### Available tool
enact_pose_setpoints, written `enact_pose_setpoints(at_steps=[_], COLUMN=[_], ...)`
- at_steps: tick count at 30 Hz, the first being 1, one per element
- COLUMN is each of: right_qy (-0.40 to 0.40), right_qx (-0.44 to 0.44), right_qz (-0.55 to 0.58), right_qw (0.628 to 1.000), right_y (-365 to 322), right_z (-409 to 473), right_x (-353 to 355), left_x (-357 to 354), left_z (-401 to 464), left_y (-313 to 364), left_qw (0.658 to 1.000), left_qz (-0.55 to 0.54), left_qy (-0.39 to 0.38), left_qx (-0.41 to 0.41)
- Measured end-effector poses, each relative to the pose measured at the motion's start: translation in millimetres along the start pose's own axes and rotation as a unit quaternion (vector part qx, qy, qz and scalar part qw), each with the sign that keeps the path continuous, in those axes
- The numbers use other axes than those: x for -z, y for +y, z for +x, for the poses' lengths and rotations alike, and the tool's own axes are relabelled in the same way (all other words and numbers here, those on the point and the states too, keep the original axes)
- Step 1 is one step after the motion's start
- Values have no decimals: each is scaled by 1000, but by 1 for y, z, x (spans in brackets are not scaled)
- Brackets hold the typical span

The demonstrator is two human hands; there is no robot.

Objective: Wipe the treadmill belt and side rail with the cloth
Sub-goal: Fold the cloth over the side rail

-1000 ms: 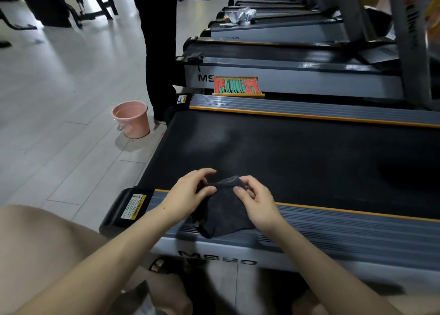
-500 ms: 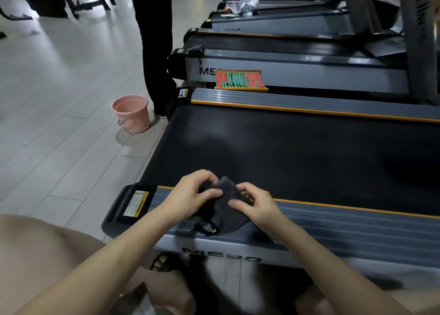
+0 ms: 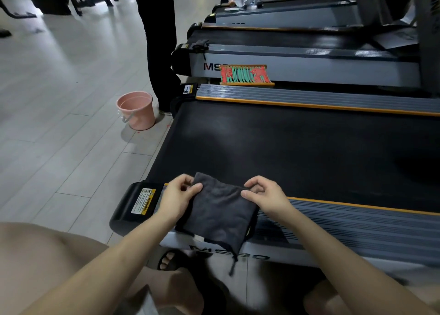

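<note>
A dark grey cloth (image 3: 217, 213) lies spread flat over the near side rail (image 3: 345, 224) of the treadmill, its lower edge hanging over the rail's side. My left hand (image 3: 177, 195) pinches the cloth's top left corner. My right hand (image 3: 264, 194) pinches its top right corner. The black belt (image 3: 297, 147) stretches away beyond the cloth, edged by an orange strip. The far side rail (image 3: 309, 96) is grey and ribbed.
A pink bucket (image 3: 136, 109) stands on the tiled floor left of the belt. A person in black trousers (image 3: 159, 45) stands by it. A red and green patterned box (image 3: 245, 75) sits beyond the far rail. More treadmills (image 3: 297, 54) line up behind. My knees and sandalled foot (image 3: 170, 258) are below.
The cloth was bunched between my hands; my hands have moved apart and it is now unfolded into a flat, wider rectangle on the near rail.
</note>
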State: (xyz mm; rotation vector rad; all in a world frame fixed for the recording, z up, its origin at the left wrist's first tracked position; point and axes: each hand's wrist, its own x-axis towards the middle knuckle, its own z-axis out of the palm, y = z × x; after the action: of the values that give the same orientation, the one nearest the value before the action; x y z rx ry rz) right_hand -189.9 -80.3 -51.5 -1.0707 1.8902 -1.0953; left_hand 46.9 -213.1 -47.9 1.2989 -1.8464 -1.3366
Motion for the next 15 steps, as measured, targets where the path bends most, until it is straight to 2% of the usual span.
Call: enact_pose_setpoints(at_steps=[4, 10, 15], right_qy=[26, 35, 51], right_qx=[7, 57, 81], right_qz=[-117, -224, -262], right_qw=[993, 972, 960], right_y=[22, 24, 31], right_z=[8, 22, 28], right_x=[-18, -31, -34], left_x=[-19, -25, -30], left_z=[8, 25, 25], left_y=[-43, -42, -32], left_qw=[993, 986, 966], left_qz=[37, 116, 217], left_qy=[-31, -3, 26], left_qx=[107, 117, 135])
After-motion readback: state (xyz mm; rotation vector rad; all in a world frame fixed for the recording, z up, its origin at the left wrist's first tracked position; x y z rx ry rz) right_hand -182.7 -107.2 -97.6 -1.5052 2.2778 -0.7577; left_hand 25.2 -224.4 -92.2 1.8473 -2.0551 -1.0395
